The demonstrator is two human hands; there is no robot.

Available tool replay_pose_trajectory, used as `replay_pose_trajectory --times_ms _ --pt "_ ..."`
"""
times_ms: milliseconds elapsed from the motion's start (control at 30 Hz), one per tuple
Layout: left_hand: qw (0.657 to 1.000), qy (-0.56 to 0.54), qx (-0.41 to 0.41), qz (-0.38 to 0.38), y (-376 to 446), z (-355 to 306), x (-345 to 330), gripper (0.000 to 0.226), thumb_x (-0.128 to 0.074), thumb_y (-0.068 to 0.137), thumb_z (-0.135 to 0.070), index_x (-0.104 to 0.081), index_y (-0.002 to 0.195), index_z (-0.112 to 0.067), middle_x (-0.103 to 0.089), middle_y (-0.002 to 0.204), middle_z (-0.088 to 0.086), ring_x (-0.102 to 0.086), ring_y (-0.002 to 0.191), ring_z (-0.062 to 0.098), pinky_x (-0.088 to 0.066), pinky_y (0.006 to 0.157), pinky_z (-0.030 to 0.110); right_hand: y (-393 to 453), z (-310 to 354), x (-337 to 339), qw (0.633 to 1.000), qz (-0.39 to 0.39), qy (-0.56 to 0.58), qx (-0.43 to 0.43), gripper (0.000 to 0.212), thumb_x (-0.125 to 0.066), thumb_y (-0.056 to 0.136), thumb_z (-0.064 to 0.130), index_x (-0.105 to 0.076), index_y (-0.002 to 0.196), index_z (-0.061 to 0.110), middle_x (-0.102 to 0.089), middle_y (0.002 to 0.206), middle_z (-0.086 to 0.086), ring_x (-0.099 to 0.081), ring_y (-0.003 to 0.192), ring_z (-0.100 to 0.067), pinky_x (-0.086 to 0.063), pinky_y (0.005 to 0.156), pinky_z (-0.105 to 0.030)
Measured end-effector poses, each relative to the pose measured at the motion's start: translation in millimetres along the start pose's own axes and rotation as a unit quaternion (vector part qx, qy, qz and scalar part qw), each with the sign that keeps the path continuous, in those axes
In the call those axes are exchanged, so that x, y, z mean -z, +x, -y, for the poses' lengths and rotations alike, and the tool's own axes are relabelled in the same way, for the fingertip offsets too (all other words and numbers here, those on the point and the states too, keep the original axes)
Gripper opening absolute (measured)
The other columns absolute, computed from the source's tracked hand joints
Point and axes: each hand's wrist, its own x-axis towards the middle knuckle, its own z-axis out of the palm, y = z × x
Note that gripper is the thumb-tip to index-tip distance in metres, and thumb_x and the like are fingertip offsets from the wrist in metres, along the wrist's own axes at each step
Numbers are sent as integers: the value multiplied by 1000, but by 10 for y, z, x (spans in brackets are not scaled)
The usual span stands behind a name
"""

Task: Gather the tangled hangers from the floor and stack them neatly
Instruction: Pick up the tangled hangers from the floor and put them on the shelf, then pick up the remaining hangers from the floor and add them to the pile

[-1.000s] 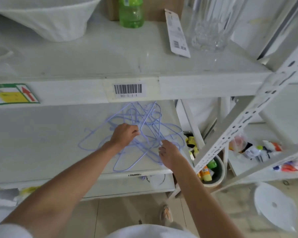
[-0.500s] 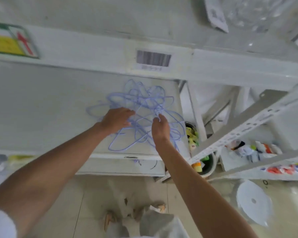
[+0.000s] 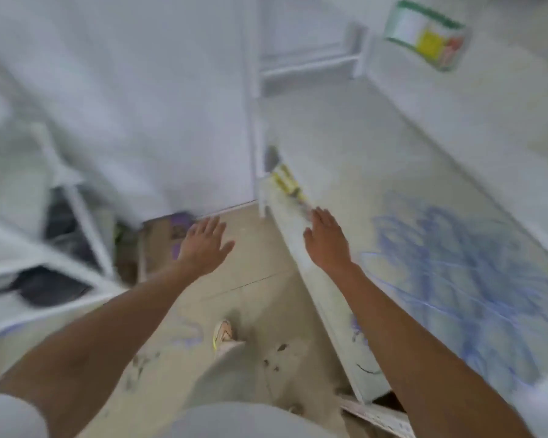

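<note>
Both hands empty, fingers spread: left hand [image 3: 204,245] over open floor [image 3: 260,270], right hand [image 3: 326,240] at the shelf [image 3: 345,159] edge. Hangers [image 3: 462,273], a blurry blue tangle, sit on the shelf.

- Bright, even, soft light; no hard shadows or glare.
- Heavy motion blur smears the whole frame; the blue hangers [image 3: 465,273] right of the fingers [image 3: 321,216] are streaks.
- Wide-angle bending tilts shelf [image 3: 345,147] lines beyond the fingers.
</note>
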Motion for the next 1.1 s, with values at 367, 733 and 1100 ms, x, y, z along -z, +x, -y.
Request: replay_pose_trajectory --times_ms 367,733,1100 --pt "907 -140 392 69 -3182 1841 -1021 60 -33 106 -54 -38 155 -21 -27 170 2 -24 155 24 -24 124 44 -543 2247 -1325 950 228 -51 208 54 -44 103 21 -37 153 0 -36 160 -14 -38 145 -29 -39 113 -38" --pt "860 -231 429 152 -3685 2722 -2296 61 -37 106 -51 -35 157 -18 -33 168 5 -29 154 26 -32 122 46 -818 3304 -2968 922 326 -61 200 55 -41 104 23 -36 155 4 -39 157 -13 -42 143 -29 -41 109 -39" --pt "859 -287 355 231 -2146 3325 -3582 58 -46 103 -41 -39 155 -16 -36 166 6 -31 153 26 -36 117 46 -113 3338 -4806 888 439 -94 100 45 -33 107 19 -45 148 5 -45 153 -13 -43 140 -29 -40 111 -40"
